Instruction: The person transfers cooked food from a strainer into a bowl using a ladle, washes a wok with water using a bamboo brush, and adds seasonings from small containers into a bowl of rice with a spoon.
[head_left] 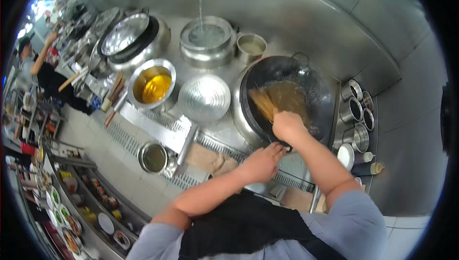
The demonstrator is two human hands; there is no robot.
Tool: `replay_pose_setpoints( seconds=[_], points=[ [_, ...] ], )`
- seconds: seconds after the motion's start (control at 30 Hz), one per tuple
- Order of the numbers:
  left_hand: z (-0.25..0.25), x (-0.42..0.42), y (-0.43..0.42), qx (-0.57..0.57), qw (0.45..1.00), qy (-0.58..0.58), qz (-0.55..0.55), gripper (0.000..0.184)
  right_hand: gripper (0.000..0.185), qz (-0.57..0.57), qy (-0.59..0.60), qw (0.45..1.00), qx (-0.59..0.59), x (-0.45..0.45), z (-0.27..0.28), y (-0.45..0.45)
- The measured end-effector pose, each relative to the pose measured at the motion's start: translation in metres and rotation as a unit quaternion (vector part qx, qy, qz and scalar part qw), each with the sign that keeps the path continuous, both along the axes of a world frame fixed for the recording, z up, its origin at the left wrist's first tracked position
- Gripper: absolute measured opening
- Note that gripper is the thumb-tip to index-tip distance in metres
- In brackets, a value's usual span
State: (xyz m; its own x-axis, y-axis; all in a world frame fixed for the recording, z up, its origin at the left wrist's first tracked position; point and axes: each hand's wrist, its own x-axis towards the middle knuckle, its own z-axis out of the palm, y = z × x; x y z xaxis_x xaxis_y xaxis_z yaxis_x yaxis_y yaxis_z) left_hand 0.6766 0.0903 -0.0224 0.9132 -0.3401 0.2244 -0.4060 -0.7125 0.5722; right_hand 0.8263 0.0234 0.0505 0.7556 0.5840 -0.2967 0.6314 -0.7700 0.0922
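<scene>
My right hand [289, 127] is closed round a bamboo wok brush [263, 104], whose splayed bristles reach into a large black wok [322, 102]. Brownish liquid [289, 98] lies in the bottom of the wok, and the brush is slightly blurred. At the wok's near edge, my left hand [264, 163] has its fingers closed over the handle at the rim, with most of that handle hidden beneath them.
Left of the wok are a perforated strainer [204, 98], a pot of yellow oil [155, 87] and a water-filled pot [205, 40] under a running stream. Metal containers [353, 111] and bottles [368, 168] line the right side. A co-worker [40, 71] stands far left.
</scene>
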Motion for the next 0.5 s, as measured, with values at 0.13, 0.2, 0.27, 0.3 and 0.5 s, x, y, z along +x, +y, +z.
replay_pose_setpoints(
  seconds=[0.13, 0.2, 0.27, 0.3, 0.5],
  points=[
    [-0.001, 0.007, -0.005, 0.044, 0.999, -0.001, -0.009, 0.056, 0.033, -0.115, -0.074, 0.991, 0.012, 0.092, -0.042, -0.005],
    [-0.004, 0.006, -0.005, 0.033, 0.999, -0.013, 0.004, 0.055, 0.033, -0.199, -0.041, 0.975, 0.092, 0.099, -0.032, -0.001],
    [-0.009, 0.002, -0.006, 0.024, 0.999, -0.022, 0.008, 0.055, 0.034, -0.139, -0.028, 0.988, 0.068, 0.069, -0.027, -0.003],
    [-0.010, 0.001, -0.006, 0.022, 0.999, -0.027, 0.008, 0.054, 0.035, -0.082, -0.017, 0.995, 0.052, 0.052, -0.024, -0.005],
    [-0.010, 0.002, -0.004, -0.008, 0.999, -0.033, 0.019, 0.050, 0.033, -0.062, -0.157, 0.985, -0.036, 0.098, -0.061, -0.018]
  ],
)
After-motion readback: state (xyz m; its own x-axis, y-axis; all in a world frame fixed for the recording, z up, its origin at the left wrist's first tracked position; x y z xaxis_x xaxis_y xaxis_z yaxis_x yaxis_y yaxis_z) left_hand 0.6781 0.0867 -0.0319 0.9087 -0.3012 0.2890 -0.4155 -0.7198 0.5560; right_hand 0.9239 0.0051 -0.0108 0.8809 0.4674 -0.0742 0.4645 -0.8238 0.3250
